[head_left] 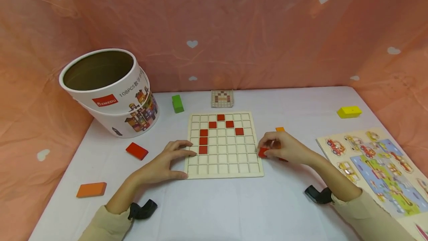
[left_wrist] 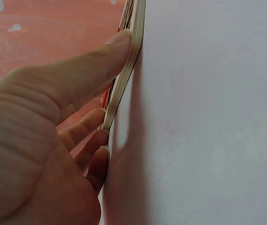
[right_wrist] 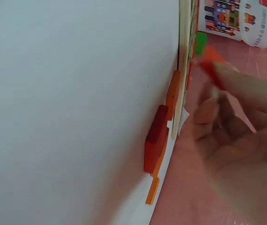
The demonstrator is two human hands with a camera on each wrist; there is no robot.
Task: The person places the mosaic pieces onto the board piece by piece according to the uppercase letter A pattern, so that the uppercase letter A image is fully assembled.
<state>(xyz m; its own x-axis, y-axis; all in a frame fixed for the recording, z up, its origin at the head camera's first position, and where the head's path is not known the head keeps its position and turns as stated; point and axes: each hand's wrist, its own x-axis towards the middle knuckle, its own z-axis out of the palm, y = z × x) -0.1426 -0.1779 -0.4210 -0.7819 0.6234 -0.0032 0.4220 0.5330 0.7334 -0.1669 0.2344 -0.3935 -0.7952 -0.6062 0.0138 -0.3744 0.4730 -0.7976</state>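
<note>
A pale wooden grid board (head_left: 232, 161) lies on the table with several red square tiles (head_left: 221, 117) in its cells, forming a peak with a column down its left side. At the board's left edge rests my left hand (head_left: 160, 164), fingers spread and thumb near the lower corner; the left wrist view shows thumb and fingertips touching the edge. My right hand (head_left: 289, 148) pinches a red tile (head_left: 262, 153) between thumb and fingers beside the board's right edge. That tile looks blurred in the right wrist view. A small pattern card (head_left: 222, 99) stands behind the board.
Near the right hand lie a red block (right_wrist: 156, 140) and orange pieces (head_left: 279, 129). A white bucket (head_left: 110, 118) stands back left, a green block (head_left: 178, 104) beside it. Red (head_left: 137, 151) and orange (head_left: 91, 189) blocks lie left; a yellow block (head_left: 349, 112) and picture puzzle (head_left: 364, 137) lie right.
</note>
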